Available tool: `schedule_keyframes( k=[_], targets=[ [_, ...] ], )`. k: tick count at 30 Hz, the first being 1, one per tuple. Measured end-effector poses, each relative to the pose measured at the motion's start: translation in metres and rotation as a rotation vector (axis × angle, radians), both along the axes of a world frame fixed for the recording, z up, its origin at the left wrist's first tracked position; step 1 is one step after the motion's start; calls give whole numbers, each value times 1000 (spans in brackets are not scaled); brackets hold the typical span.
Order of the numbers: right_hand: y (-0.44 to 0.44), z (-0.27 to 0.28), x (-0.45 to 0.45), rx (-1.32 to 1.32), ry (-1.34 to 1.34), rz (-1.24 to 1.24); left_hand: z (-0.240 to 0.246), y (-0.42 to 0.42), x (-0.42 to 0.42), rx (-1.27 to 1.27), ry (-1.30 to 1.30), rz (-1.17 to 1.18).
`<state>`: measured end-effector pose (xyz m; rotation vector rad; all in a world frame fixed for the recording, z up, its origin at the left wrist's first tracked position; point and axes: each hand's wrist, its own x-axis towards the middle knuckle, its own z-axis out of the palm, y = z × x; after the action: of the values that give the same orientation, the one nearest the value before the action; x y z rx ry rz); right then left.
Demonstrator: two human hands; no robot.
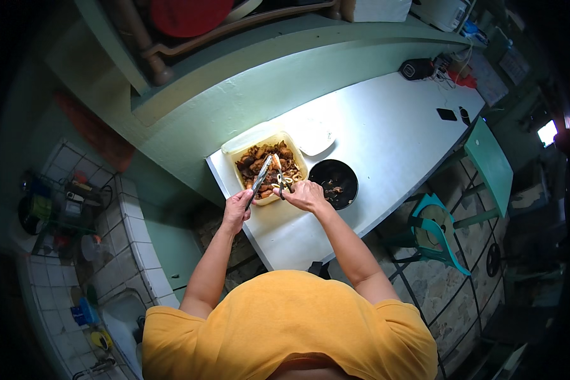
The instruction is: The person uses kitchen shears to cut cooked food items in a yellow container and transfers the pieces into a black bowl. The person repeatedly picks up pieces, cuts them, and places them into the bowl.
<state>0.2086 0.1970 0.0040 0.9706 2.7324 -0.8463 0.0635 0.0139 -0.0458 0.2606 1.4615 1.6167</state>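
Note:
My left hand (238, 209) is closed on the handle of metal tongs (261, 175), whose tips reach over a rectangular plastic container (300, 151). Browned meat pieces and pale rings (259, 154) fill much of that container. In my right hand (305, 194) are scissors with dark handles (282, 184), their blades by a piece of meat (276, 163) above the food. A black bowl (347, 182) with a few food scraps inside stands beside my right hand. Behind it lies a whitish lid or plate (317, 141), washed out by glare.
The white table (384, 128) runs along a green wall. On its far end are a black speaker (417, 69), cables and a phone (446, 114). A teal plastic chair (438, 232) is at the right, a tiled counter (137, 228) with a sink (123, 318) at the left.

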Motion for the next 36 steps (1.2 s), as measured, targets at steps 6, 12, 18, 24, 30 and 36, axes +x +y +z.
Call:
schedule_keyframes(
  k=[6, 12, 18, 24, 30, 36],
  targets=[
    [4, -5, -1, -132, 34, -8, -3, -2, -6, -14, 34, 13],
    [9, -28, 4, -125, 173, 5, -7, -6, -19, -37, 71, 8],
    [9, -31, 6, -253, 198, -84, -6, -8, -19, -80, 119, -42],
    [14, -31, 11, -446, 294, -126, -4, -7, -23, -95, 143, -92],
    [12, -45, 13, -498, 415, -159, -8, -3, -21, -60, 84, -92],
    [19, -46, 15, -640, 349, -330, -9, -2, -17, -65, 95, -116]
  ],
)
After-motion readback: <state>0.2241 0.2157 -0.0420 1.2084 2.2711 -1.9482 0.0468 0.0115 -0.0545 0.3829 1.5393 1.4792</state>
